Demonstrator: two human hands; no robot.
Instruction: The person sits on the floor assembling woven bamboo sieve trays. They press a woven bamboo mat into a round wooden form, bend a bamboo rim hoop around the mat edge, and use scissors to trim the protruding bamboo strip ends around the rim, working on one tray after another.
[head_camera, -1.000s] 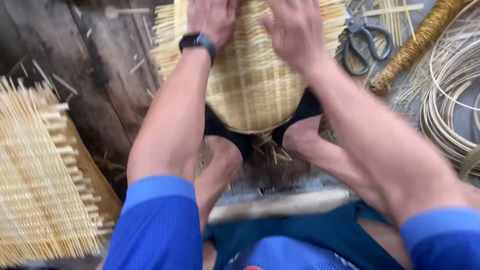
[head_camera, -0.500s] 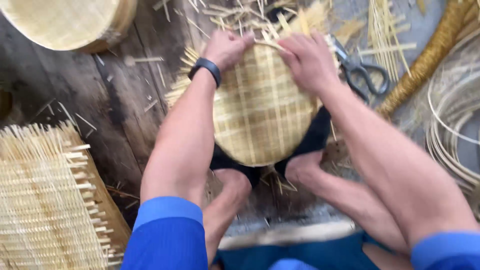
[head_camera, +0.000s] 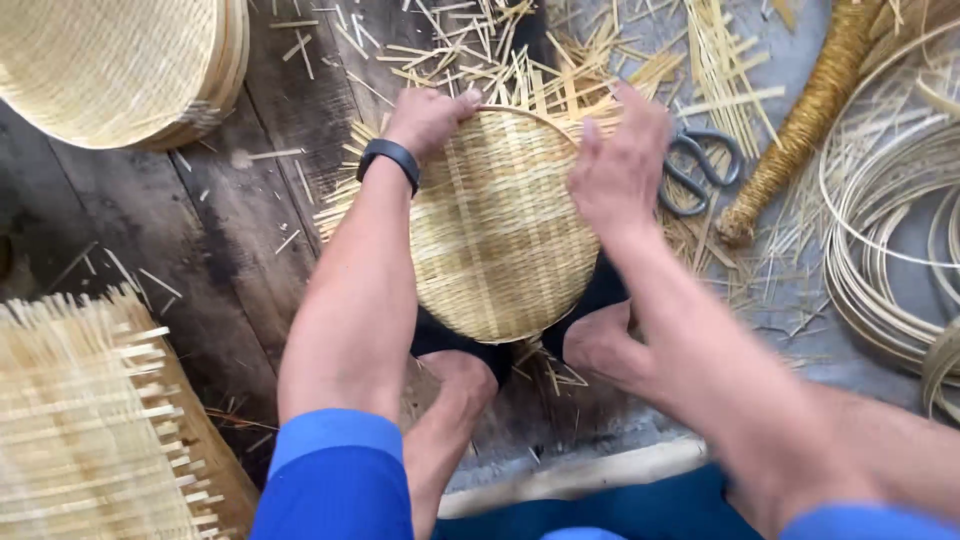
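Observation:
A round woven bamboo tray (head_camera: 497, 225) with untrimmed strip ends lies on the wooden floor between my feet. My left hand (head_camera: 428, 118), with a black band on its wrist, grips the tray's far left rim. At the far right rim my right hand (head_camera: 618, 165) presses on the weave, fingers spread and closed over the edge. Both feet (head_camera: 600, 345) in dark footwear rest against the tray's near edge.
A stack of finished round trays (head_camera: 120, 65) sits at the far left. A square woven mat (head_camera: 85, 430) lies near left. Scissors (head_camera: 700, 165), a bound straw bundle (head_camera: 810, 110) and coils of bamboo strip (head_camera: 890, 230) are on the right, amid scattered offcuts.
The view has tilted so that the tray sits lower in frame. Both hands have stayed on the tray's far rim, shifting slightly along it.

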